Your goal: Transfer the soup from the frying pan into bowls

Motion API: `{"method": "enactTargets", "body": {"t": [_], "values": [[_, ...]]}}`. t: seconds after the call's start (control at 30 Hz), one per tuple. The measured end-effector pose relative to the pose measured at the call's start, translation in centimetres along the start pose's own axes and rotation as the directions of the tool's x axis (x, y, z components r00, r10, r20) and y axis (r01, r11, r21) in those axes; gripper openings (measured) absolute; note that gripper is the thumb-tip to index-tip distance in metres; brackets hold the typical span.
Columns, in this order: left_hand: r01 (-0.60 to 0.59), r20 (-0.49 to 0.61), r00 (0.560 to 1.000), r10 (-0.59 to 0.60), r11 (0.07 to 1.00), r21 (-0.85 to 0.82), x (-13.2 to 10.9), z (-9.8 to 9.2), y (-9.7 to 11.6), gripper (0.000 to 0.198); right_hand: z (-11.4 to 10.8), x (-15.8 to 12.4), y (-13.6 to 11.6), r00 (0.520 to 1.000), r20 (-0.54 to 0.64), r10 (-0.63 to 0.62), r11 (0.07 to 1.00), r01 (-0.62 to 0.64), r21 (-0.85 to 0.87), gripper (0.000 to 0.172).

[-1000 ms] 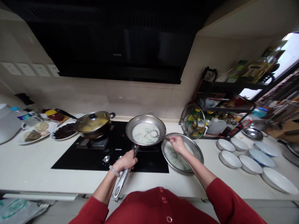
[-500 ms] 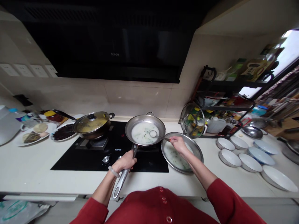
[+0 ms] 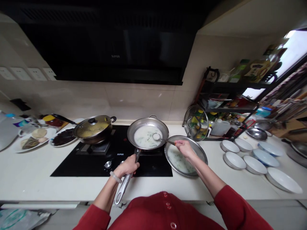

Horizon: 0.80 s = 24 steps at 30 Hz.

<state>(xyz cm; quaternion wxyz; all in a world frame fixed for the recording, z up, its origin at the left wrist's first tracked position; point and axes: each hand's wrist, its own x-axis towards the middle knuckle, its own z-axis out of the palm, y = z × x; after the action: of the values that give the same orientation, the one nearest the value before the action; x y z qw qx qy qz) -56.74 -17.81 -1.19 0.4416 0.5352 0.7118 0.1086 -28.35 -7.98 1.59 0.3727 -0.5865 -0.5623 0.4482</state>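
My left hand [image 3: 129,164] is wrapped round the long metal handle of a steel frying pan [image 3: 131,127] on the right side of the stove. White soup with green leaves [image 3: 145,136] lies in the pan. In my right hand [image 3: 184,148] is a ladle [image 3: 157,136], gripped by its handle; the bowl end rests at the right part of the soup. Beneath that hand a wide steel basin [image 3: 203,156] holds more of the same white soup with greens, and the forearm hides part of its right side.
A lidded pan [image 3: 93,129] stands on the left burner. Plates of food [image 3: 31,140] sit farther left. Several white and blue bowls [image 3: 255,164] are at the right. A glass lid [image 3: 196,123] leans against a spice rack [image 3: 230,110]. The black range hood [image 3: 115,41] hangs above.
The view has shifted slightly. Both hands keep their holds, and the ladle's bowl stays in nearly the same spot in the pan.
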Motion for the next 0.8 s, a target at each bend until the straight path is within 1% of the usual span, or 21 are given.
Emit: {"method": "enactTargets", "body": {"t": [0.1,0.23,0.33,0.4,0.5,0.53,0.6,0.63,0.67,0.7,0.77,0.8], "values": [[-0.018,-0.001,1.000,0.018,1.000,0.006,0.0,0.0,-0.1,0.015,-1.1,-0.8,-0.6,0.999,0.001,0.042,0.997,-0.042,0.063,0.018],[-0.030,-0.001,1.000,0.030,1.000,0.004,-0.1,-0.1,0.1,0.014,-3.5,-2.1,-1.1,0.995,-0.012,0.098,0.979,-0.094,0.180,0.024],[-0.031,0.002,1.000,0.031,1.000,0.005,-0.1,-0.1,0.1,0.013,-5.8,-3.3,-0.8,0.991,-0.050,0.125,0.971,-0.112,0.212,0.033],[-0.034,0.000,0.999,0.034,0.999,0.008,-0.1,-0.1,0.0,0.013,-7.4,-3.8,0.0,0.986,-0.096,0.137,0.972,-0.115,0.206,0.038],[-0.040,-0.003,0.999,0.040,0.999,0.008,0.0,-0.1,-0.1,0.013,-9.4,-4.3,2.1,0.976,-0.174,0.130,0.988,-0.111,0.112,0.039],[-0.042,-0.002,0.999,0.042,0.999,0.010,0.0,-0.1,0.0,0.013,-9.9,-4.4,3.1,0.975,-0.199,0.101,0.994,-0.093,0.048,0.038],[-0.040,0.000,0.999,0.040,0.999,0.017,-0.2,-0.1,0.1,0.012,-10.5,-4.6,5.1,0.972,-0.234,-0.005,0.989,-0.029,-0.142,0.033],[-0.038,0.001,0.999,0.038,0.999,0.022,-0.2,-0.2,0.2,0.012,-10.7,-4.9,6.1,0.969,-0.236,-0.072,0.963,0.006,-0.270,0.031],[-0.035,0.003,0.999,0.035,0.999,0.025,-0.3,-0.2,0.4,0.011,-10.7,-5.2,7.0,0.965,-0.223,-0.137,0.909,0.033,-0.415,0.031],[-0.033,0.005,0.999,0.033,0.999,0.024,-0.4,-0.2,0.4,0.011,-10.6,-5.7,7.9,0.963,-0.192,-0.190,0.825,0.051,-0.563,0.031],[-0.034,0.006,0.999,0.034,0.999,0.023,-0.4,-0.3,0.6,0.011,-10.3,-6.8,9.3,0.964,-0.090,-0.250,0.581,0.075,-0.811,0.033],[-0.035,0.005,0.999,0.035,0.999,0.025,-0.5,-0.3,0.6,0.011,-10.1,-7.4,9.8,0.965,-0.026,-0.262,0.450,0.098,-0.888,0.035]]}}
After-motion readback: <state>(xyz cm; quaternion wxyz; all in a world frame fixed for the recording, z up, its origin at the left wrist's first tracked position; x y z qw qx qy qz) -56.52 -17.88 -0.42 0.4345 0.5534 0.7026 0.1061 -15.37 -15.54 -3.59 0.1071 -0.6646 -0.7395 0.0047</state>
